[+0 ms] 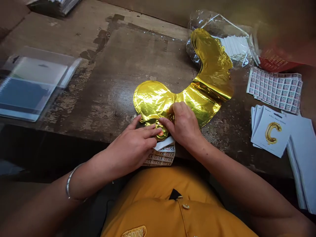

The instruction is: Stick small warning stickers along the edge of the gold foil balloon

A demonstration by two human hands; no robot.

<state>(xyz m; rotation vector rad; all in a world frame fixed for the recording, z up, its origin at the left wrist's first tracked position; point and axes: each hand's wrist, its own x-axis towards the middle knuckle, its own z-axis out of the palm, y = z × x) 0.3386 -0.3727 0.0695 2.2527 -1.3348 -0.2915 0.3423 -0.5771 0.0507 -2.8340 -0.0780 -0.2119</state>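
Note:
A flat gold foil balloon [197,85], curved like a letter C, lies on the worn wooden table [118,75]. My left hand [133,148] rests on its near edge with fingers stretched out flat, pressing the foil. My right hand [182,123] has its fingers bent and pressed onto the foil beside it. Under both hands, at the table's front edge, lies a sheet of small printed stickers [161,156].
Clear plastic sleeves [32,82] lie at the left. At the right are a sticker sheet stack [276,87], white header cards printed with a gold C [271,131], and a clear bag of white sticks [232,46]. A bracelet sits on my left wrist.

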